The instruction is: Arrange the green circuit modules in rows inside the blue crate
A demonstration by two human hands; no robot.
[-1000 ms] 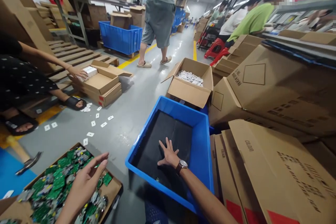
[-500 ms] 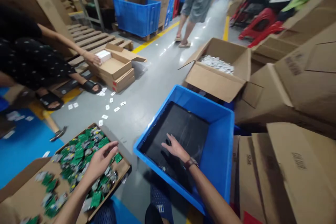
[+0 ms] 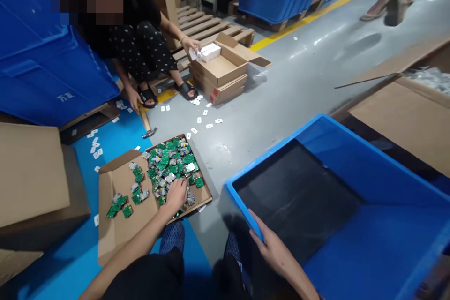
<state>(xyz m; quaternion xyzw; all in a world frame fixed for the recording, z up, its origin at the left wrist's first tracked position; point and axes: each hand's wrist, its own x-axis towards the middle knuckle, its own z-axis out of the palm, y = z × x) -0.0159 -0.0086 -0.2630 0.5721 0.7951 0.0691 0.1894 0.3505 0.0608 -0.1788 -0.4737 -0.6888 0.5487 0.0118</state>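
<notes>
Green circuit boards (image 3: 165,157) with grey parts lie heaped in a shallow cardboard tray (image 3: 206,191) at the left. My left hand (image 3: 176,194) is down on the near right side of the heap, its fingers curled in among the boards. The fingertips are hidden, so what they hold cannot be made out. To the right, my right hand (image 3: 269,243) grips the near left rim of a blue plastic bin (image 3: 390,239). Inside that bin lies a flat black panel (image 3: 291,192).
A crouching person's hand (image 3: 190,46) reaches to white pieces in a small carton (image 3: 230,75). A hammer (image 3: 147,126) and scattered white tags (image 3: 210,125) lie on the floor. Large blue bins (image 3: 56,75) and a carton (image 3: 31,173) stand left; an open carton (image 3: 415,108) stands right.
The view has swung left. My left hand has dropped from above the boards into the heap. My right hand has gone from over the black panel to the bin's rim and closed on it.
</notes>
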